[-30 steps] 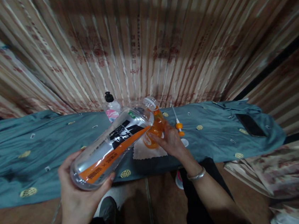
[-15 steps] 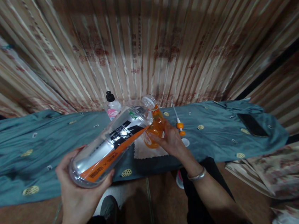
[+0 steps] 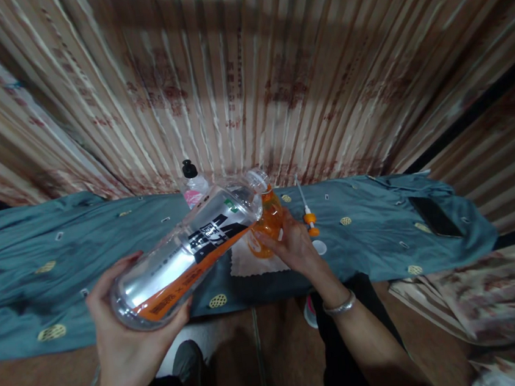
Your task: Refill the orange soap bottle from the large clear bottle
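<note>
My left hand is wrapped round the base of a large clear bottle with a silver, black and orange label. That bottle is tilted, its neck up and to the right, beside the mouth of a smaller bottle holding orange liquid. Fingers of my right hand close round the smaller bottle, which stands over a pale cloth. Whether liquid passes between the two mouths is too blurred to tell. To the right lie an orange and white pump top and a white disc.
Behind the large bottle stands a clear bottle with a black cap. A dark phone lies at the right on the teal patterned cloth. A pleated curtain hangs behind.
My left hand and the large bottle have shifted slightly left and down. My right hand and the orange bottle have hardly moved.
</note>
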Demonstrator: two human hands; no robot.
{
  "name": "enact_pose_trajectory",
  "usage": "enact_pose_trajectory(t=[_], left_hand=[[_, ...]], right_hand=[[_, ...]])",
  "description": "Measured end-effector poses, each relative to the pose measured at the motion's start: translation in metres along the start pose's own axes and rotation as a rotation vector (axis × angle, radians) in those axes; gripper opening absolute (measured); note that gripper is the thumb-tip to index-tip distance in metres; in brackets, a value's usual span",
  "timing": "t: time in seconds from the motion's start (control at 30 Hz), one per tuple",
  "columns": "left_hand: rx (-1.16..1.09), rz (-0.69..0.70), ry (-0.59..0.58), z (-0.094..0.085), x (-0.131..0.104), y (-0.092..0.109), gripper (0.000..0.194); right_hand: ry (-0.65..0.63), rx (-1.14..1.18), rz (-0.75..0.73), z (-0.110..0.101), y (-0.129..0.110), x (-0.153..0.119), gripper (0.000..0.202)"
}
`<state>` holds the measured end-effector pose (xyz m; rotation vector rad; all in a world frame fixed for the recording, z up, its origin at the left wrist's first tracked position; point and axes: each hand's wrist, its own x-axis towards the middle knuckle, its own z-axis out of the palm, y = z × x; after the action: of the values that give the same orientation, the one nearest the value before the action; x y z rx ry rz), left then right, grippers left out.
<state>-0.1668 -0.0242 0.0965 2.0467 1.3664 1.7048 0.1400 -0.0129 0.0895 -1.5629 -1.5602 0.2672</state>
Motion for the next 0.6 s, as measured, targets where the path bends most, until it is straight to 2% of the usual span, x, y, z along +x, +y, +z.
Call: enact_pose_trajectory(t=[0.23, 0.47, 0.6], left_hand=[[0.04, 0.058, 0.012, 0.002, 0.0009, -0.0014, 0.104], [-0.069, 0.033, -0.009, 0.0038, -0.0026, -0.0074, 0.105], [-0.007, 0.051, 0.013, 0.0049, -0.0047, -0.0062, 0.101]], right_hand=[[-0.031, -0.038, -0.005, -0.0042, -0.0018, 0.0024, 0.054], [-0.004, -0.009, -0.024, -0.0027, -0.0002, 0.0017, 0.052], [-0.003, -0.021, -0.019, -0.0021, 0.001, 0.0006, 0.051]])
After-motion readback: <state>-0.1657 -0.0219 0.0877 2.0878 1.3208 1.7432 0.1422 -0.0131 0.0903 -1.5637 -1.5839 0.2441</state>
